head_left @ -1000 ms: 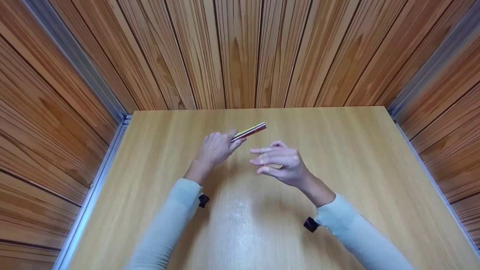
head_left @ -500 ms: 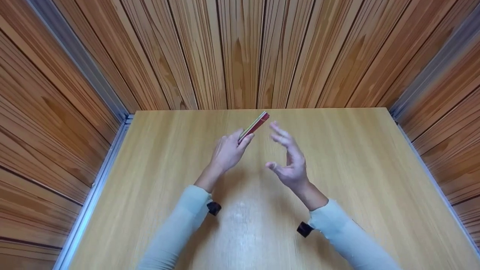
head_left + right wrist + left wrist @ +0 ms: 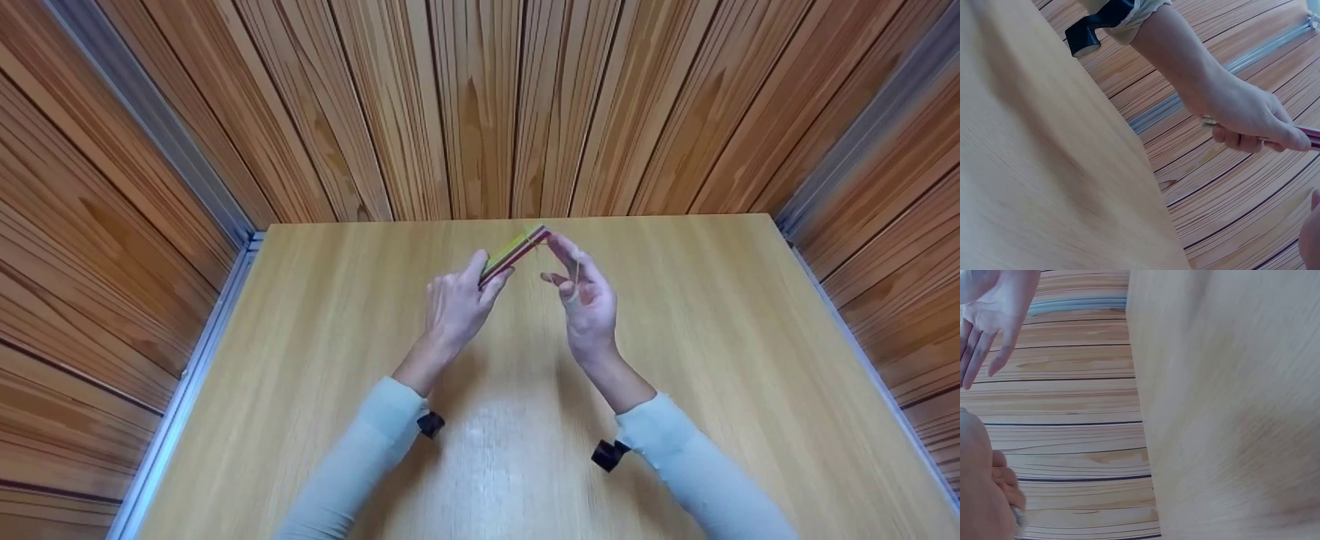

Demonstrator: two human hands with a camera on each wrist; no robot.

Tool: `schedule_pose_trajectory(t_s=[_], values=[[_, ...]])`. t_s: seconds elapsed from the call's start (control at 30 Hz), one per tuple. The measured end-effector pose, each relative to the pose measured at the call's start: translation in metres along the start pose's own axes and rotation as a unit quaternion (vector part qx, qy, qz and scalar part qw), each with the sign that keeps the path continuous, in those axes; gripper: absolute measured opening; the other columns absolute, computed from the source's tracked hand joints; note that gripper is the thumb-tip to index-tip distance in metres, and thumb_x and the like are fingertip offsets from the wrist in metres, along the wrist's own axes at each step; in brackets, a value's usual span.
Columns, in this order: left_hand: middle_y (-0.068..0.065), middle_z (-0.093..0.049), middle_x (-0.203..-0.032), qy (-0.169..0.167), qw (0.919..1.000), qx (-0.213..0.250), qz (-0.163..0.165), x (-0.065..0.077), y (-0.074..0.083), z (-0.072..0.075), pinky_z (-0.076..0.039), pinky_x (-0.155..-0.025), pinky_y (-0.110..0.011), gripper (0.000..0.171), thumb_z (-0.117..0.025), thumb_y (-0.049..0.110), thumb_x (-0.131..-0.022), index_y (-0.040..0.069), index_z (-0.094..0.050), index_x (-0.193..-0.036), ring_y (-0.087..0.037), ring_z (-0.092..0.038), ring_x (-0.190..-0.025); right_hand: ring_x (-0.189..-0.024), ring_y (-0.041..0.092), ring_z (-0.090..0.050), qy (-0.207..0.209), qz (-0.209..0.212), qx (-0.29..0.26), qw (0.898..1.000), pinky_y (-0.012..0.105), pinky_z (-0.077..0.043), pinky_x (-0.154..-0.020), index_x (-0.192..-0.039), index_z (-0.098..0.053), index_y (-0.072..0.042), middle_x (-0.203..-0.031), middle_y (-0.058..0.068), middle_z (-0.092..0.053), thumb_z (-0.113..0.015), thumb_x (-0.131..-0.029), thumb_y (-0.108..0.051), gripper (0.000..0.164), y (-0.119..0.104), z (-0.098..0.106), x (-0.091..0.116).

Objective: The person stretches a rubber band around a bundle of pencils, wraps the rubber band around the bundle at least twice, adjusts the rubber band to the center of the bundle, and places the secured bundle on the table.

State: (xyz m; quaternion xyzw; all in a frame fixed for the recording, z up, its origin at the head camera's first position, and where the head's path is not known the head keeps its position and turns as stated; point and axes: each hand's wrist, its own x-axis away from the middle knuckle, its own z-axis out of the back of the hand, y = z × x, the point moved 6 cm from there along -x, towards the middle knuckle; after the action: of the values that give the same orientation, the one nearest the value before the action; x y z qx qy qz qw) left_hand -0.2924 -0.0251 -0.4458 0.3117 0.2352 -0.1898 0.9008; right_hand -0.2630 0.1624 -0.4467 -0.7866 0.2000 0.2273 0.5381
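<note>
Right hand [image 3: 591, 304]'s now been brought up to the tip of the pencil bundle [image 3: 517, 256], fingers loosely spread, a thin rubber band [image 3: 577, 271] apparently looped on them. Bundle's gripped in the left hand [image 3: 456, 306]. Banding seems underway; stretching over that tip is probably needed.

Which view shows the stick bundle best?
Head view: the stick bundle shows beyond the left hand, tip included. The right wrist view crops that tip; the left wrist view shows apparently just one blurred end.
</note>
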Motion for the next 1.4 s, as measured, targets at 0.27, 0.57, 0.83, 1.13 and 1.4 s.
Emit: schedule_pose_trajectory(t_s=[0.27, 0.57, 0.83, 1.13, 1.4], values=[[-0.001, -0.056, -0.065, 0.060, 0.9874, -0.091, -0.114, 0.002, 0.007, 0.014, -0.021, -0.056, -0.023, 0.037, -0.081, 0.040, -0.105, 0.010, -0.060, -0.100, -0.009, -0.033, -0.058, -0.135, 0.009, -0.070, -0.002, -0.027, -0.025, 0.999, 0.030, -0.064, -0.099, -0.147, -0.069, -0.007, -0.143, -0.007, -0.077, -0.086, -0.096, -0.049, 0.068, 0.000, 0.006, -0.004], [0.001, -0.058, -0.065, -0.018, 0.9606, -0.182, -0.209, 0.003, 0.001, 0.018, -0.017, -0.057, -0.023, 0.034, -0.074, 0.049, -0.109, 0.016, -0.065, -0.105, -0.009, -0.031, -0.058, -0.120, 0.005, -0.073, -0.074, -0.042, 0.064, 0.994, 0.020, -0.062, -0.095, -0.132, -0.077, -0.003, -0.129, -0.010, -0.082, -0.086, -0.097, -0.044, 0.054, -0.002, 0.017, -0.008], [0.002, -0.058, -0.064, -0.044, 0.9475, -0.213, -0.235, 0.007, -0.003, 0.018, -0.014, -0.056, -0.022, 0.034, -0.071, 0.050, -0.110, 0.017, -0.065, -0.106, -0.009, -0.027, -0.057, -0.113, 0.008, -0.068, -0.130, -0.063, 0.147, 0.979, 0.019, -0.059, -0.093, -0.119, -0.077, 0.012, -0.118, -0.009, -0.073, -0.085, -0.095, 0.004, 0.027, 0.003, 0.018, -0.013], [0.002, -0.058, -0.063, -0.033, 0.9405, -0.221, -0.256, 0.011, -0.001, 0.019, -0.014, -0.055, -0.023, 0.039, -0.074, 0.052, -0.108, 0.016, -0.061, -0.099, -0.009, -0.029, -0.057, -0.099, 0.005, -0.070, -0.148, -0.046, 0.195, 0.969, 0.016, -0.059, -0.083, -0.103, -0.080, 0.007, -0.105, -0.005, -0.075, -0.082, -0.088, 0.019, 0.019, 0.006, 0.018, -0.016], [0.001, -0.059, -0.063, -0.055, 0.9480, -0.208, -0.235, 0.011, -0.005, 0.017, -0.014, -0.056, -0.022, 0.040, -0.072, 0.054, -0.108, 0.016, -0.062, -0.101, -0.009, -0.030, -0.058, -0.102, 0.004, -0.078, -0.169, -0.047, 0.195, 0.965, 0.019, -0.064, -0.090, -0.112, -0.071, 0.013, -0.111, -0.007, -0.082, -0.081, -0.090, 0.018, 0.024, 0.003, 0.018, -0.017]])
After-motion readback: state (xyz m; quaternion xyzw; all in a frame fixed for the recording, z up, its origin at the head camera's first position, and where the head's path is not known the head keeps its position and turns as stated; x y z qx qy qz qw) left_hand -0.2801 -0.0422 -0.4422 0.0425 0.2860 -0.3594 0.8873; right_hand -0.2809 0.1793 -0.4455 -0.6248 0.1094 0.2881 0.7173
